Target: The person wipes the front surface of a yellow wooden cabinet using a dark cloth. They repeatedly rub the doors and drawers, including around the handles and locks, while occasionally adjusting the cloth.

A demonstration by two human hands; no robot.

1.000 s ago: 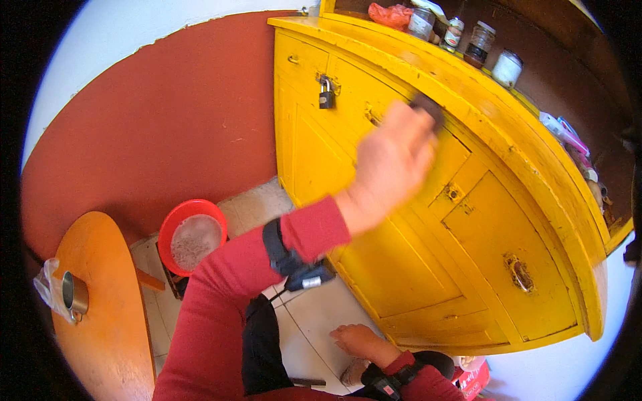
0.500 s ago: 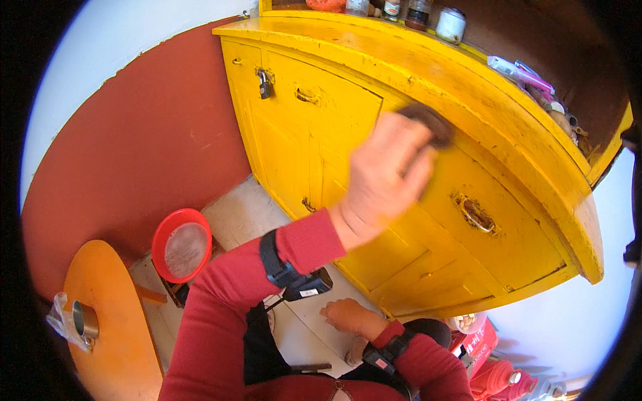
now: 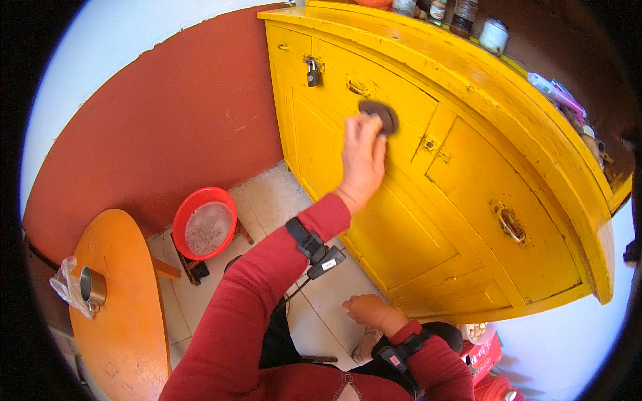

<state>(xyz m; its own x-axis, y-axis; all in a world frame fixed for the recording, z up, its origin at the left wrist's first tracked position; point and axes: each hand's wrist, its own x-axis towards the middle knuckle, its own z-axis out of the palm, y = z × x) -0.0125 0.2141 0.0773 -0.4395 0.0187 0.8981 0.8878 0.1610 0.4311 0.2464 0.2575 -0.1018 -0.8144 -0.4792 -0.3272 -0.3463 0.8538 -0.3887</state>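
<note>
In my left hand (image 3: 363,157) is a dark brown scrubbing pad (image 3: 388,119), gripped between the fingers and thumb. It lies against the front of the yellow wooden cabinet (image 3: 374,200), just below a metal drawer pull (image 3: 361,87). Black straps with a small device circle the left wrist. My right hand (image 3: 371,313) is low near my knee, away from the cabinet, its fingers loosely curled and nothing visible in them. A padlock (image 3: 312,72) hangs left of the pull. Another worn pull (image 3: 511,222) sits farther right.
A red basin (image 3: 202,255) of cloudy, sudsy water rests on a low stand at left. Beside it is an orange table (image 3: 124,294) with a metal cup (image 3: 92,286) and plastic bag. Jars (image 3: 493,35) stand on the cabinet's shelf. A red box (image 3: 483,357) is at lower right.
My left hand has moved left across the cabinet front with the brown pad, from near the middle to below the left pull. The whole view has shifted slightly; my right hand stays low.
</note>
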